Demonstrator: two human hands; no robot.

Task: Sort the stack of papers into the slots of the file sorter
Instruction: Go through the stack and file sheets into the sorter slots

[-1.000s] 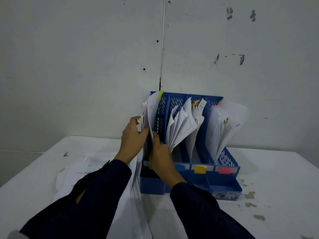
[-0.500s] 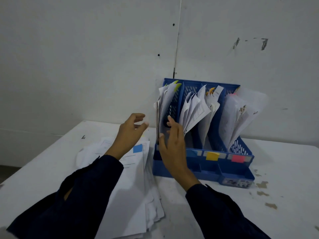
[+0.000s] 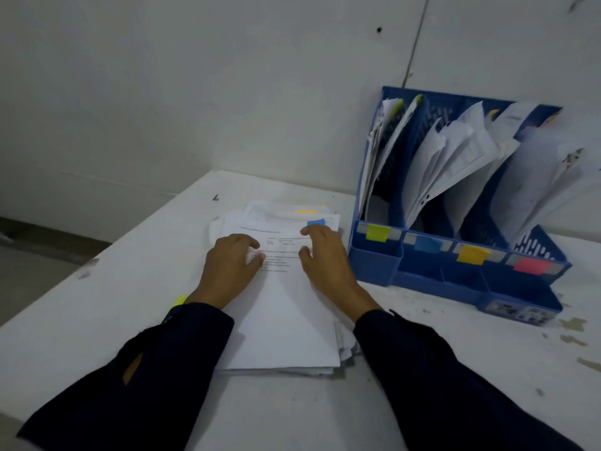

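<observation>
- Resting curled on the top sheet, centre-left of frame, left hand [image 3: 231, 267] grips nothing; several sheets could be dragged together.
- Stack of papers [image 3: 286, 307] lies mid-frame; blue tab [image 3: 316, 222] may be misread.
- Right hand [image 3: 325, 255] is laid flat, fingers relaxed.
- File sorter [image 3: 455, 255], right of frame, is crowded; sheets could be crumpled.

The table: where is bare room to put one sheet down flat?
Bare table lies left of the stack, to the left edge, and in front of the sorter, right of the right sleeve, though stained there. Crowded: both hands, left and right, rest on the stack, which nearly meets the sorter.
</observation>
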